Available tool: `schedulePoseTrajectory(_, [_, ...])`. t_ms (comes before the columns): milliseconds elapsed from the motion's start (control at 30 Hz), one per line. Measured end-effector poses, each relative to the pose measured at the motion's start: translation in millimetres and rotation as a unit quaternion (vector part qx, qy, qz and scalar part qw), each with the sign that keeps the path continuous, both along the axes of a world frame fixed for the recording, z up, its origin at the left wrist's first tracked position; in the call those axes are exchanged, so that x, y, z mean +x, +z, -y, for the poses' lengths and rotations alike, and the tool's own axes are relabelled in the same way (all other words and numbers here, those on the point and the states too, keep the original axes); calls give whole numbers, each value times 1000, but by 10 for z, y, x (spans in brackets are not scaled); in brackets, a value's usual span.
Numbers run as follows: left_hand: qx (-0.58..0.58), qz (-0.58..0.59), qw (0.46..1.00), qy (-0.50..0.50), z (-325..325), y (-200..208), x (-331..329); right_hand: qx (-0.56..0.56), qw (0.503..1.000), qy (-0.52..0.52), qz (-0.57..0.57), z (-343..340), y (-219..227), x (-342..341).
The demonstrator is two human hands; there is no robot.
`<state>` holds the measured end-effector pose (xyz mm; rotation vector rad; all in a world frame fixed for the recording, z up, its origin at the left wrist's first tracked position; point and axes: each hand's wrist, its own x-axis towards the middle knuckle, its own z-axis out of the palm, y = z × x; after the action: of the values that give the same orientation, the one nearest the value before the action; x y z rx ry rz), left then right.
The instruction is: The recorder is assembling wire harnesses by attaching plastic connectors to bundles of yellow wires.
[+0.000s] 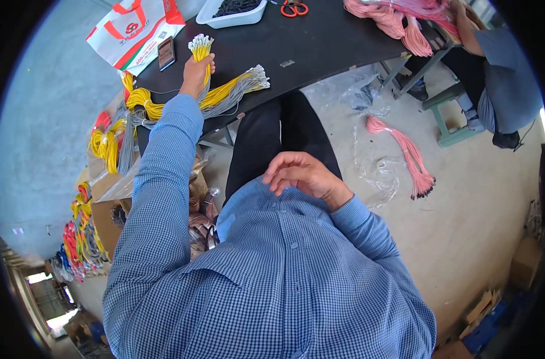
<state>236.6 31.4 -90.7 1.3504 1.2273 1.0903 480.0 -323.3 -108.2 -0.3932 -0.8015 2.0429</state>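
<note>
- Far left, the upright bundle of thin yellow wires (201,54) ended in white connectors (200,42).
- Beside it, the lying bundle of thin yellow-and-grey wires (227,96) had white ends (259,76).
- The broad, flat table (272,54) was solid black.
- Near, the long-sleeved cloth shirt (248,293) bore a fine blue-and-white check.
- Far, the rectangular plastic tray (239,21) was white, its small pieces (237,7) black.
- Right, the long bundle of pink wires (402,151) had dark tips (423,188).

Wire bundle (226,93) lies on table (320,48) before tray (239,20); phone (166,54) right of bag (127,35), apparently touching.
</note>
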Motion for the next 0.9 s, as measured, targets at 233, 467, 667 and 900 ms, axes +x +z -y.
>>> schedulePoseTrajectory(233, [-11, 44, 999, -2, 35, 59, -12, -41, 971, -224, -78, -219, -282, 837])
schedulePoseTrajectory(467, [-30, 158, 986, -46, 28, -5, -83, -37, 968, -243, -52, -357, -169, 918])
schedulePoseTrajectory(667, [-53, 262, 961, -73, 119, 13, -163, -8, 989, -140, 50, -886, 413, 446])
schedulePoseTrajectory(900, [-145, 321, 924, -150, 29, 443, -374, 94, 946, -76, 301, -1807, 1341, -4])
